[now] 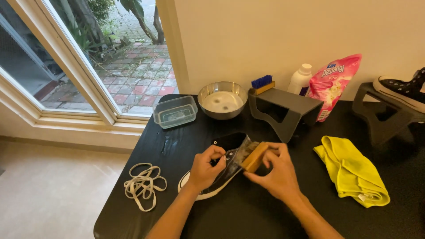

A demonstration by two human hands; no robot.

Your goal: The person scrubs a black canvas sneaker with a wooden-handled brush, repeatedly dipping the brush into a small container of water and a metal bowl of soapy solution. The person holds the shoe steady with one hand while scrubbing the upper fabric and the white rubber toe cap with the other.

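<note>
- The laces [142, 184] lie in a loose white tangle on the black table [248, 217], well left of the shoe.
- The tub [175, 111], clear plastic, sits up-left of the shoe near the table's back edge; it seems to hold a little water, hard to make out.
- The left hand [204, 169] comes in from the lower edge, forearm angled up-right, fingers curled tight on the shoe's upper edge by the eyelets.
- The shoe [221, 170], a black sneaker with a white sole, lies at the table's middle; both hands hide much of it, and its toe end is covered.
- The bowl [222, 100], steel, stands behind the shoe, with pale sudsy liquid inside.
- The brush [254, 157], with a wooden back, is pressed to the shoe's side; its bristles are mostly hidden.
- The right hand [275, 170] has its wrist bent inward, fingers closed around the brush.
- The stand [283, 110], grey, sits behind and right of the shoe, with a blue brush [262, 83] on its far end.
- The bottle [300, 79], white, and a pink pouch [334, 84] stand behind the stand.
- The cloth [352, 170], yellow, lies crumpled right of the shoe.
- A second sneaker [405, 90], on another stand, is cut off by the right edge.
</note>
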